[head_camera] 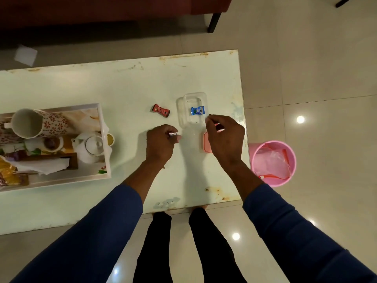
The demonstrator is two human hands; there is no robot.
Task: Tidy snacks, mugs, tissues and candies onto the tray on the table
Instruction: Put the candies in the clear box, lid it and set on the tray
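Note:
A white tray (106, 139) stands at the table's left and holds a patterned mug (38, 123), a white teapot (89, 146), tissues (47, 166) and snack packets (8, 174). A clear plastic box (191, 94) sits right of centre with a blue candy (197, 110) inside. A red candy (160, 109) lies on the table to its left. My left hand (161, 145) is closed around a small wrapped candy (173, 134). My right hand (224, 135) hovers at the box's near edge, fingers pinched on a red-wrapped candy (218, 126).
A pink lid (206, 144) lies under my right hand. A pink bin (273, 162) stands on the floor right of the table (132, 82). A small yellow cup (110, 139) sits just outside the tray. A dark sofa runs along the far side.

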